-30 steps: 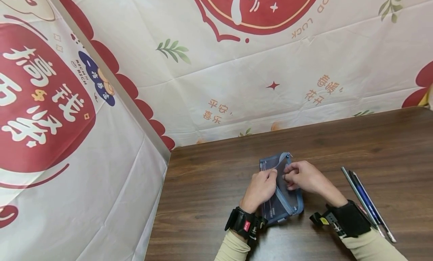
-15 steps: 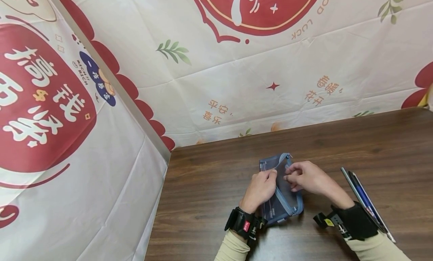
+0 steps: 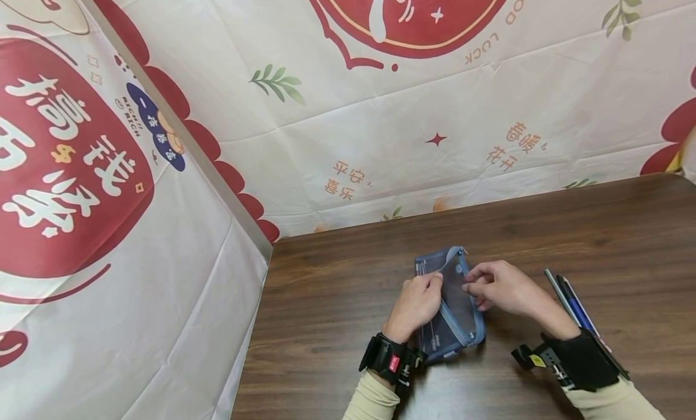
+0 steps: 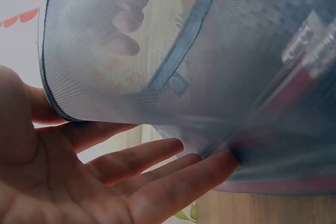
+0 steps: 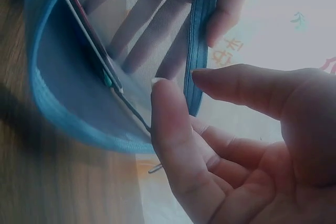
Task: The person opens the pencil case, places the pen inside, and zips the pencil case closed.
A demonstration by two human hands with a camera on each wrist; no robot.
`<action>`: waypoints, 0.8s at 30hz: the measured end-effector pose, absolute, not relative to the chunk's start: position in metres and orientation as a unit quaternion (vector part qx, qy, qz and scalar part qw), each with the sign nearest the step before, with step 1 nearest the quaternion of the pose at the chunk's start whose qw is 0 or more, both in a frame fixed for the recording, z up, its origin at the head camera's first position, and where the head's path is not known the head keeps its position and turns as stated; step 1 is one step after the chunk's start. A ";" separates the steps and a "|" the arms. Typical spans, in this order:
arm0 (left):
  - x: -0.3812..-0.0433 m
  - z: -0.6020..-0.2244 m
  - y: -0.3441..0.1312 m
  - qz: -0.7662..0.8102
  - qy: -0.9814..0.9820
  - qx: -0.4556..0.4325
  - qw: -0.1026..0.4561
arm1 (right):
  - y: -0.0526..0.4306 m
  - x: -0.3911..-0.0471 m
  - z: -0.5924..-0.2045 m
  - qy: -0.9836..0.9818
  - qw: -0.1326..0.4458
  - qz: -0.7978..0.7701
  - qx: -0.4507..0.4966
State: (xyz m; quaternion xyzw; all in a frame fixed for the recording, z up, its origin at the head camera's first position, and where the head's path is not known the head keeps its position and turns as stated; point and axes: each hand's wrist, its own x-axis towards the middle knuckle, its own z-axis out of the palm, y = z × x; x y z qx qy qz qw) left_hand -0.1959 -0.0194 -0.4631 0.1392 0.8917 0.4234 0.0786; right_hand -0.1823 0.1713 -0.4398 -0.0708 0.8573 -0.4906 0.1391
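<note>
A blue-grey mesh pencil case [image 3: 459, 317] lies on the table with its zipper undone and its mouth spread. My left hand [image 3: 415, 302] grips the left edge of the opening, thumb on top, fingers behind the mesh in the right wrist view. At the right side of the mouth is my right hand [image 3: 502, 287], fingers loosely bent, thumb and index finger apart with nothing between them. Slim sticks like pens or pencils [image 5: 86, 30] lie inside the case in the right wrist view. Through the mesh in the left wrist view, blurred shiny-ended items [image 4: 310, 51] also show.
Several pens and pencils [image 3: 573, 302] lie side by side on the brown wooden table [image 3: 326, 311], partly hidden under the right wrist strap [image 3: 584, 359]. Behind the table hangs a white printed cloth [image 3: 413, 118], and another cloth-covered panel [image 3: 179, 275] stands at the left.
My right hand has drawn back a little to the right, from over the case's mouth to its right rim. The left hand keeps its grip, and the case stays put.
</note>
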 end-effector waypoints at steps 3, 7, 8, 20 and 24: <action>-0.196 -0.463 -0.020 0.416 0.895 0.143 0.068 | 0.177 -0.180 -0.440 0.862 0.137 -0.483 -0.072; -0.194 -0.463 -0.022 0.411 0.899 0.139 0.061 | 0.185 -0.177 -0.441 0.866 0.131 -0.477 -0.069; -0.194 -0.463 -0.022 0.411 0.899 0.140 0.062 | 0.187 -0.176 -0.441 0.869 0.129 -0.473 -0.069; -0.195 -0.464 -0.020 0.418 0.895 0.140 0.070 | 0.212 -0.167 -0.442 0.885 0.120 -0.444 -0.068; -0.195 -0.463 -0.020 0.414 0.897 0.139 0.068 | 0.221 -0.166 -0.442 0.896 0.110 -0.425 -0.063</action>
